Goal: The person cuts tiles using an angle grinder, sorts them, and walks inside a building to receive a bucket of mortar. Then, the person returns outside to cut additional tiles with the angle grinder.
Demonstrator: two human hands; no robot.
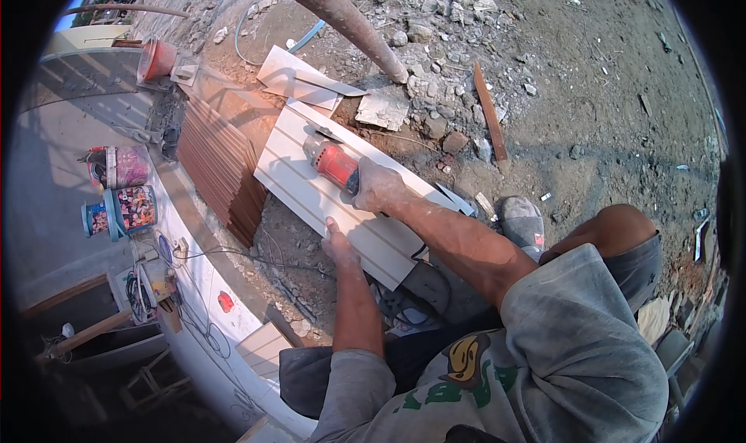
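A red angle grinder is in my right hand, whose fingers wrap round its dark rear end. The grinder's head and disc lie over the upper part of a pale striped board. My left hand holds the board's lower left edge, with the thumb on top and the other fingers partly hidden. The board slants from upper left to lower right in front of my legs. Whether the disc touches the board I cannot tell.
A stack of brown tiles stands left of the board. Buckets sit on the curved ledge. A rusty pole slants down from the top. Cut pieces, rubble and a wooden strip lie beyond; cables run at left.
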